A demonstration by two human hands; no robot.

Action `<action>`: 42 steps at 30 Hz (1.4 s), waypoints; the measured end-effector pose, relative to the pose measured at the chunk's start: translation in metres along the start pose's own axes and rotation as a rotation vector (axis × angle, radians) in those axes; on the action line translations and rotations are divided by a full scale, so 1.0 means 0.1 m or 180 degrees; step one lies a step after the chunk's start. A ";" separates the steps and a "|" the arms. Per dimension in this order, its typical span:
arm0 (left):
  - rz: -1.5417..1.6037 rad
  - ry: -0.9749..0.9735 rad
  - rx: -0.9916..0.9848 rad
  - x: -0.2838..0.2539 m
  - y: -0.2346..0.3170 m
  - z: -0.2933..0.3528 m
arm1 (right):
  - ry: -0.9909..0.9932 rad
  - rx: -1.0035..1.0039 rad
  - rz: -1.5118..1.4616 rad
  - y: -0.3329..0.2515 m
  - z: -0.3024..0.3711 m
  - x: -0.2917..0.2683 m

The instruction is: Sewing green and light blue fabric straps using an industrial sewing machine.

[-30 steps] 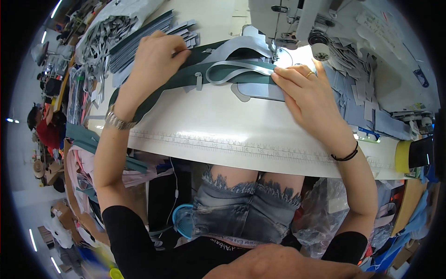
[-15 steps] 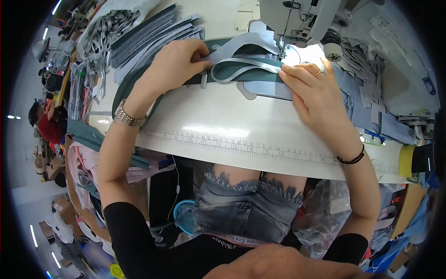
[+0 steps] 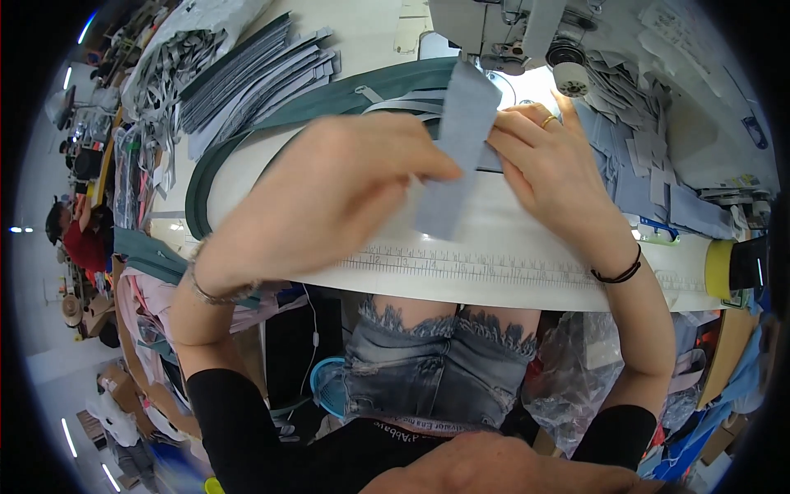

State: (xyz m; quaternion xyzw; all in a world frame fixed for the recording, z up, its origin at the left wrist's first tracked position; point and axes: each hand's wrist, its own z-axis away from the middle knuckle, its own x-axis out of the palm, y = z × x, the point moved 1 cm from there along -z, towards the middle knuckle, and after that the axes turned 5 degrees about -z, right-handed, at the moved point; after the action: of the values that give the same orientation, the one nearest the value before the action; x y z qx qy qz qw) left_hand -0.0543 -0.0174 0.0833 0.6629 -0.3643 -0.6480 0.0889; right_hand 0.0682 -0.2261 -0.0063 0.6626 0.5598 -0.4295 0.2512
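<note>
A grey-blue fabric piece (image 3: 462,136) stands folded up and hangs toward me in front of the sewing machine (image 3: 527,37). My right hand (image 3: 550,156), with a ring and a dark wrist band, pinches its right edge beside the needle area. My left hand (image 3: 337,185) is smeared by motion; its fingertips lie at the piece's left side, and whether they grip it is unclear. Behind the left hand a dark green zipper tape (image 3: 284,111) curves across the table, with a small metal pull (image 3: 368,94) and pale narrow strips (image 3: 407,104) near it.
Stacked grey strips (image 3: 263,82) lie at the far left, beside a bag of tangled trimmings (image 3: 193,45). Grey cut pieces (image 3: 629,107) are heaped right of the machine. A printed ruler (image 3: 461,267) runs along the near table edge. A yellow-and-black object (image 3: 724,270) stands at the right end.
My left hand has come nearer and to the right, and blurs. The grey-blue piece, lying flat before, now stands up and hangs toward me. The right hand has barely moved.
</note>
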 end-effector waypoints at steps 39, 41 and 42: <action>-0.2171 0.1305 0.1497 0.61 -0.76 -0.46 | -0.0016 0.0104 0.0058 -0.07 -0.03 -0.01; -0.2048 0.1211 0.1391 0.60 -0.77 -0.46 | -0.0019 0.0107 0.0126 -0.07 -0.02 0.00; -0.1928 0.1110 0.1289 0.60 -0.78 -0.47 | -0.0015 0.0101 0.0135 -0.07 -0.02 -0.01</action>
State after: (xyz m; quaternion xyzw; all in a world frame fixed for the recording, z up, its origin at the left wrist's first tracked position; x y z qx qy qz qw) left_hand 0.0111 -0.0135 -0.0036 0.8444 -0.2522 -0.4379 -0.1780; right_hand 0.0615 -0.2235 -0.0035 0.6772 0.5382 -0.4345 0.2510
